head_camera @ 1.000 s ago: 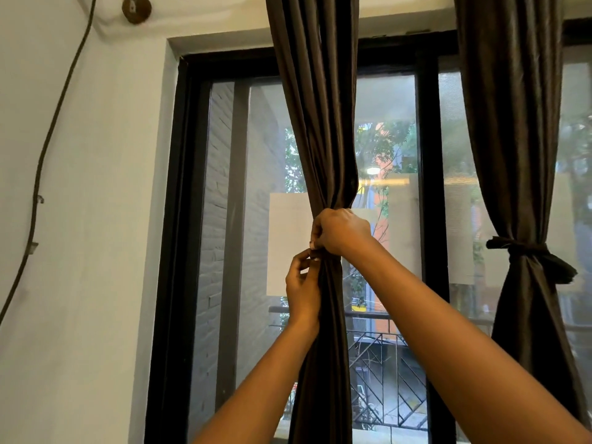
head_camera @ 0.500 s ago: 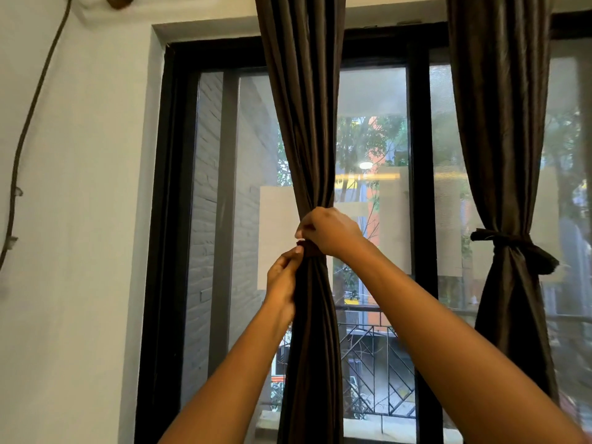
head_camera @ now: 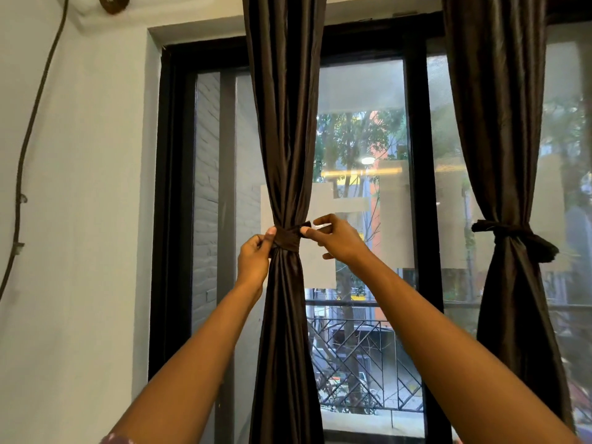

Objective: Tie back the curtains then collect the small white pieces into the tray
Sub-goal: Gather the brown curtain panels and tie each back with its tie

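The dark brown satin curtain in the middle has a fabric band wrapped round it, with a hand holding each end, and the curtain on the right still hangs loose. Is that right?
Not quite. The head view shows the right dark brown curtain already gathered by its own dark tie-back. The rest holds: the fabric band wraps the middle dark brown satin curtain, the left hand pinching one end and the right hand the other.

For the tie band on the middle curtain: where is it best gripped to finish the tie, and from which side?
Probably by its free end, which sticks out to the right of the gathered curtain; come from the right, as the right hand pinches it now. The wrapped tie band lies flat against the fabric, so the left hand only steadies its left edge.
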